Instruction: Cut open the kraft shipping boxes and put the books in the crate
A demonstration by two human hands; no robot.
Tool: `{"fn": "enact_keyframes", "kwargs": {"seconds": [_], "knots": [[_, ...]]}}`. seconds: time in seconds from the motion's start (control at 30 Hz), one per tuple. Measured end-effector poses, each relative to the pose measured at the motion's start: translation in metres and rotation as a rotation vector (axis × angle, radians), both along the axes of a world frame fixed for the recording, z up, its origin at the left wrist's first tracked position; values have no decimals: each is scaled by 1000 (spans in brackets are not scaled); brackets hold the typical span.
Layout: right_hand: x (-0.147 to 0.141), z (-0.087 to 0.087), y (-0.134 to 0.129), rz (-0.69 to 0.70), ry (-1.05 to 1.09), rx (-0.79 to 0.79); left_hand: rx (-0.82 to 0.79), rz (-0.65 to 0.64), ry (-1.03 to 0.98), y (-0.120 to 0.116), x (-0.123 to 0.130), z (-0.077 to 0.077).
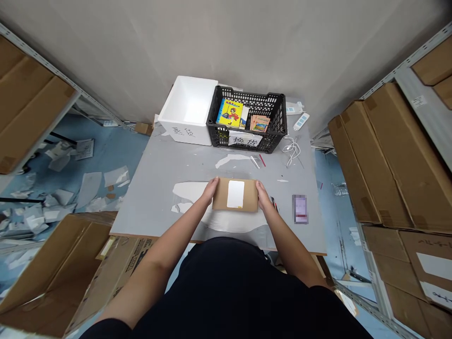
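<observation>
A flat brown cardboard box [219,197] with a white label [235,194] on its top face is between my hands at the front middle of the table. My left hand [211,189] grips its left end, and my right hand [262,194] grips the right end. Under and around the box, a torn white patch [229,222] shows on the grey tabletop. Beside my right hand, partly hidden by the wrist, lies a small black and red item [273,203] whose kind I cannot make out.
A white foam box [192,134] and a black crate [275,136] holding books [230,113] stand at the table's back. A blurred phone-like object [300,209] and white cable [291,149] lie right. An opened carton [67,254] sits left; shelved cartons [388,155] flank the right.
</observation>
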State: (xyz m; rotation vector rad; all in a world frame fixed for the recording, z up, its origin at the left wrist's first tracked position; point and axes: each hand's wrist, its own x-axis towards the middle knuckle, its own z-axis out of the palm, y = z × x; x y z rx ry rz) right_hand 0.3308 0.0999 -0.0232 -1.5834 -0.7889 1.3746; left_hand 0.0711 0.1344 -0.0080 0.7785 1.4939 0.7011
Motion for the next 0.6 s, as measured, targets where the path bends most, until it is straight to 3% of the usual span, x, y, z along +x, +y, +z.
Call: {"fn": "enact_keyframes", "kwargs": {"seconds": [0.13,0.27,0.47,0.6], "knots": [[3,9,-27,-71,27,19,142,65,48,-20,-4,5],[1,8,-70,-33,-55,70,240,26,125,-63,-16,0],[6,-18,-126,13,-94,70,250,-66,182,-127,-28,-21],[44,-41,-145,-42,-472,26,244,-40,235,-135,-27,-27]]}}
